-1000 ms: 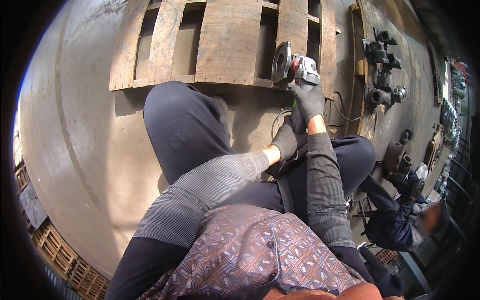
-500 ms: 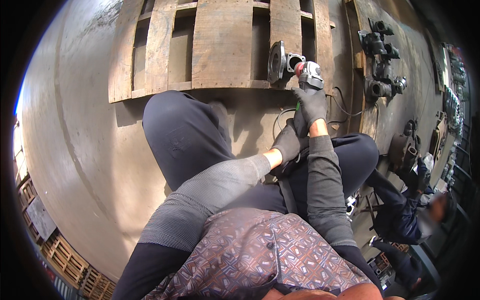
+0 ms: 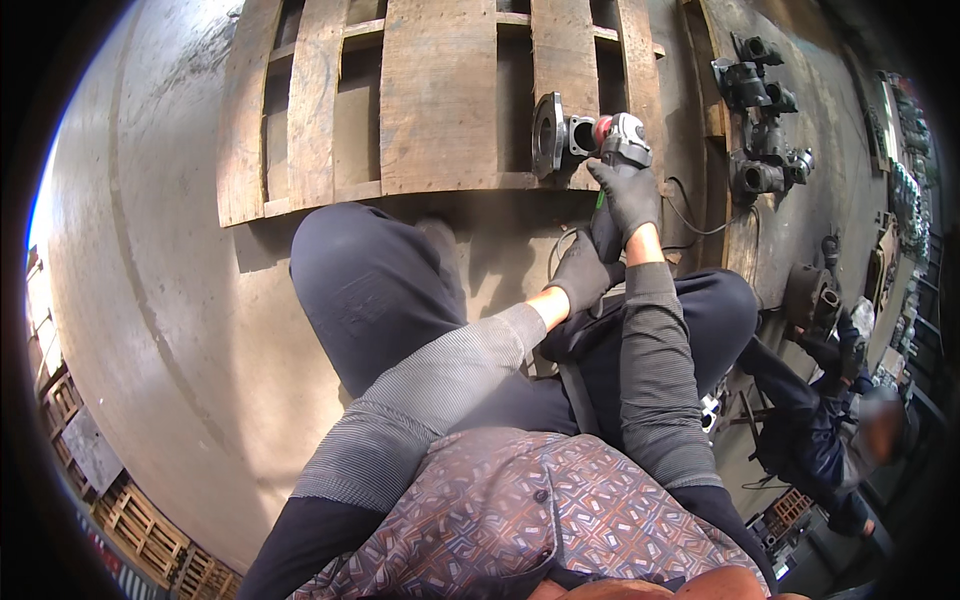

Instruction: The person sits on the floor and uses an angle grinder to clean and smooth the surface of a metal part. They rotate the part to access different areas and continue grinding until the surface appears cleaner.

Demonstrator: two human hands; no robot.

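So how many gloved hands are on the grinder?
2. The left hand is at the rear end of the grinder, and the right hand grips it farther forward, near its head. Both are in view.

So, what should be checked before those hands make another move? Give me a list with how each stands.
1. Both hands gripping the power tool: ok; left hand at the rear, right hand nearer the head.
2. Gloves on: ok, dark ones on both hands.
3. Metal part secured: not ok, I'd say; it sits on the pallet with no clamp or hand on it in view.
4. Cable away from the red disc: ok; it loops to the right.
5. Disc stopped: cannot tell from a still.
6. Eye protection: cannot tell; the wearer's eyes are out of view.
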